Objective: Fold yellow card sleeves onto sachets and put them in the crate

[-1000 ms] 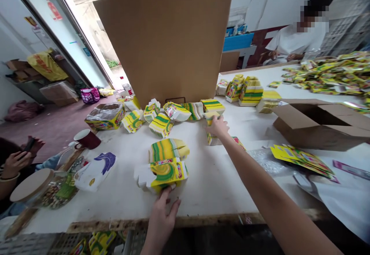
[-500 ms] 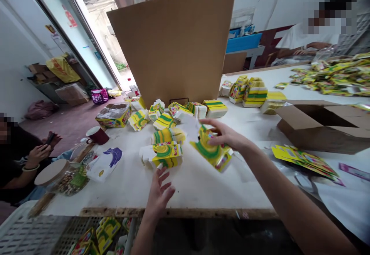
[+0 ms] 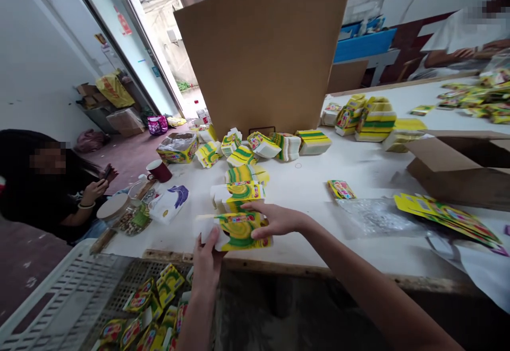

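Observation:
A yellow and green printed carton (image 3: pixel 238 230) with white end flaps is held level between both hands, over the near edge of the table. My left hand (image 3: pixel 207 250) grips its white flap end, thumb on top. On the right end, my right hand (image 3: pixel 274 220) pinches the carton between thumb and fingers. Just behind it lies a stack of similar cartons (image 3: pixel 235 194), partly covered by my right fingers. Another flat stack (image 3: pixel 242 173) rests farther back.
Carton bundles (image 3: pixel 265 144) line the foot of an upright cardboard sheet (image 3: pixel 263 53). An open brown box (image 3: pixel 446 165) stands at right, near a clear plastic bag (image 3: pixel 370 218). A lidded jar (image 3: pixel 133 221) and a mug (image 3: pixel 160 170) are at left. Below sits a white crate (image 3: pixel 59 292).
My right hand has brought the carton left and down to my left hand, which now grips its flap end. The view has turned left; a small packet shows on the table at right.

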Demonstrator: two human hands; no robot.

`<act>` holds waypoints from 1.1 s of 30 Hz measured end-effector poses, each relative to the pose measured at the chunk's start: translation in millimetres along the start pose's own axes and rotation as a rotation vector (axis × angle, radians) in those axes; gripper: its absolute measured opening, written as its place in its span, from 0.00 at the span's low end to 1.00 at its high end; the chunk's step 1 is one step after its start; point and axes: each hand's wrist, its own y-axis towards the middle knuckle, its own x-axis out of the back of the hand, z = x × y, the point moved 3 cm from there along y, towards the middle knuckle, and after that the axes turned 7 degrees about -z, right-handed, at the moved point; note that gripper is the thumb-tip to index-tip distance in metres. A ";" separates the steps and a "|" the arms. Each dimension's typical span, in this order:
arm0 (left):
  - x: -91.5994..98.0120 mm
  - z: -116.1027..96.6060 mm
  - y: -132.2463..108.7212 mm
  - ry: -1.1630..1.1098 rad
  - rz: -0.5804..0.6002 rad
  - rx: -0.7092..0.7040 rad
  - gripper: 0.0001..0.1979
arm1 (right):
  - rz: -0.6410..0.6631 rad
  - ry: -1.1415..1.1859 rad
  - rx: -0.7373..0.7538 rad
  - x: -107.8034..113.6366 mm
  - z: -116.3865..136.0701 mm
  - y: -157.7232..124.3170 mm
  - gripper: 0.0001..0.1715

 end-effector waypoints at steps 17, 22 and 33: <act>-4.6 15.7 -0.6 -0.160 -0.041 0.036 0.26 | -0.128 0.770 -0.373 -48.8 -33.2 -14.3 0.36; -13.9 20.3 -22.7 -0.038 -0.055 0.027 0.30 | -0.173 0.843 -0.301 -65.3 -24.5 -19.5 0.38; -25.1 -39.4 16.9 0.416 0.348 0.193 0.35 | -0.654 0.199 -0.028 16.4 0.5 -53.6 0.12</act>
